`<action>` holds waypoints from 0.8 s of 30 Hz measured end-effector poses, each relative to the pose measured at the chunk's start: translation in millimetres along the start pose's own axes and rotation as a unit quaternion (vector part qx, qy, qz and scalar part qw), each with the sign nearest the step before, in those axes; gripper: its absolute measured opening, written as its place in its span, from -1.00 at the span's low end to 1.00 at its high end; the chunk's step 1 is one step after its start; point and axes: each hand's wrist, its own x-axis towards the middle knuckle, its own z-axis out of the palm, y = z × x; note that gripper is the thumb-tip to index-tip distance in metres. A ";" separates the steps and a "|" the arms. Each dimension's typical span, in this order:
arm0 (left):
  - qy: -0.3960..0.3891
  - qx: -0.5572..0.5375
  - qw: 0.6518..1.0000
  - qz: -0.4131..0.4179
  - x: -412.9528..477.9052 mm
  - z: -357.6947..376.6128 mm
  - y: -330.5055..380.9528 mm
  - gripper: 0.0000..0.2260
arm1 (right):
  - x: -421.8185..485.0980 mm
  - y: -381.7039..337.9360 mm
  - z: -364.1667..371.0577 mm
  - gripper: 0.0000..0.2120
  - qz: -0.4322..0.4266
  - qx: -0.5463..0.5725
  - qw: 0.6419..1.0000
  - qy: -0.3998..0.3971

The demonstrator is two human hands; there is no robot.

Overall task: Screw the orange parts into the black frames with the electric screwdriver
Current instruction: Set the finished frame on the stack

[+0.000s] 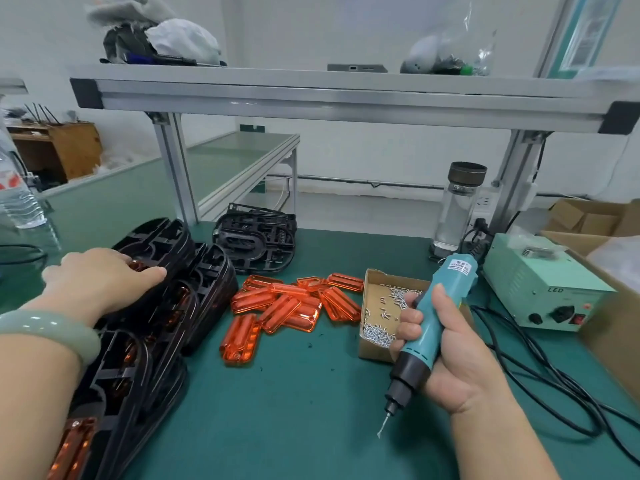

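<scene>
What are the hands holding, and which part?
The right hand grips the electric screwdriver round its teal body. The left hand just rests on black frames.

One electric screwdriver (427,323). One cardboard box (377,292) holds screws (375,332), too many to count. About ten loose orange parts (287,306) lie mid-counter (294,393). The black frames (194,278) at nine o'clock overlap beyond counting, with one separate stack (256,240) at twelve. At two o'clock: one power supply (540,282), one glass bottle (457,209).
</scene>
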 end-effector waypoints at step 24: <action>0.196 0.034 0.973 0.113 -31.5 34.7 45.9 -0.33 | -1.0 6.4 3.5 -0.67 0.027 -0.070 0.997 0.010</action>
